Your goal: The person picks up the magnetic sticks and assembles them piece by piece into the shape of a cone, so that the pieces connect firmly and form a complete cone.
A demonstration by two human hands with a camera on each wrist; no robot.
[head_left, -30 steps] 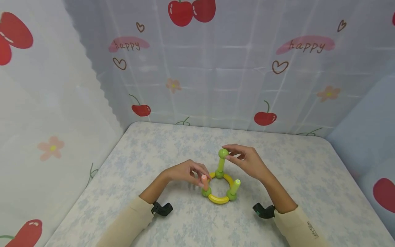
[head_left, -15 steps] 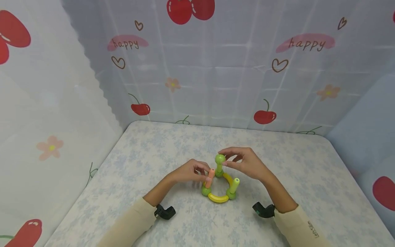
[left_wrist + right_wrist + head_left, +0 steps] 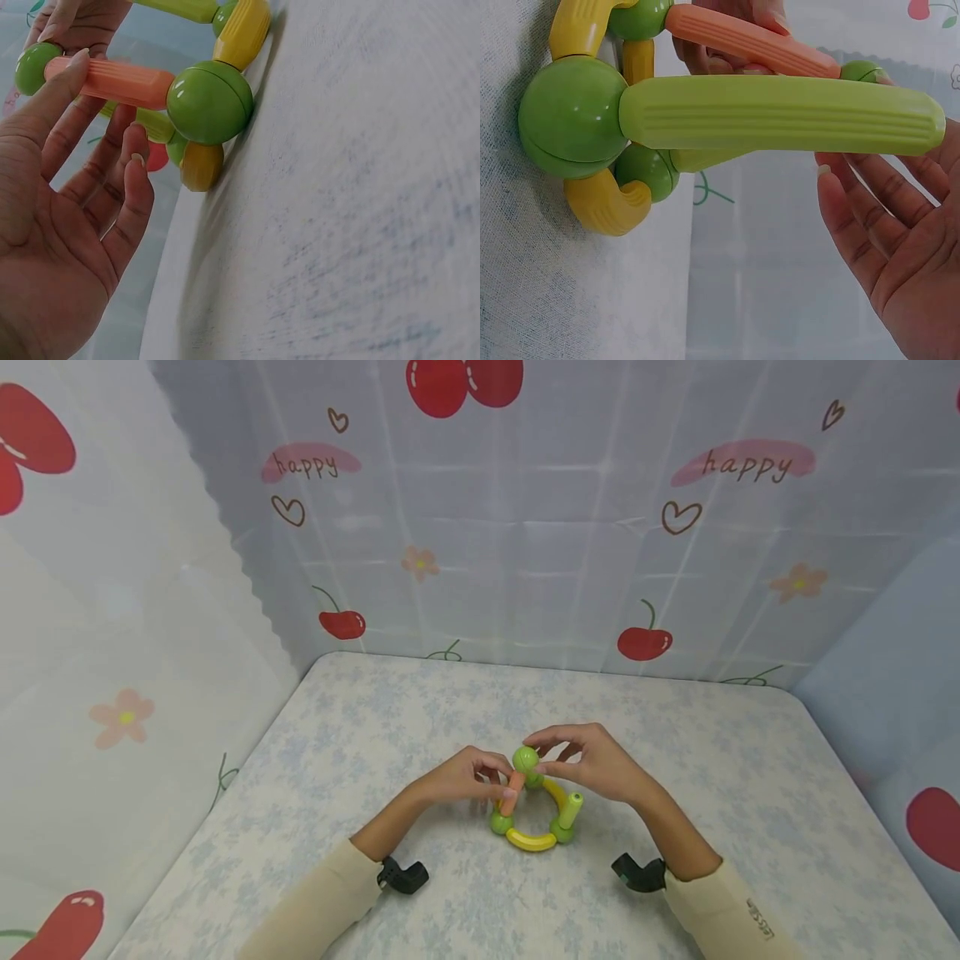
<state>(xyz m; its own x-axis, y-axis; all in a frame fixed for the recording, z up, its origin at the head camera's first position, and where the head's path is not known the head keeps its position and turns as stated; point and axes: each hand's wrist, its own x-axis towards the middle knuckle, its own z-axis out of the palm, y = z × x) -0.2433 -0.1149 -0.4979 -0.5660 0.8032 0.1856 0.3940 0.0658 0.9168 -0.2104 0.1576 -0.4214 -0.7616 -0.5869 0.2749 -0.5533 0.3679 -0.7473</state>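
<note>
A ring of yellow curved rods (image 3: 531, 842) and green balls (image 3: 562, 832), parts of a magnetic building toy, lies on the table. My left hand (image 3: 467, 777) pinches an orange rod (image 3: 512, 797) that rises from the ring's left ball (image 3: 501, 823). With thumb and fingertips, my right hand (image 3: 588, 764) holds another green ball (image 3: 526, 758). In the left wrist view this ball (image 3: 36, 69) sits right at the orange rod's upper end. A light green rod (image 3: 571, 811) stands tilted at the ring's right, its top bare. The back light green rod (image 3: 154, 124) is partly hidden by fingers.
A pale floral cloth (image 3: 420, 718) covers the table. Cherry-printed curtains (image 3: 480, 568) enclose its back and sides. Black wrist cameras (image 3: 405, 877) are strapped at both sleeves.
My right hand has moved the ball down and left, from above the back rod to the orange rod's top. The left hand has shifted right, tilting the orange rod toward the ball.
</note>
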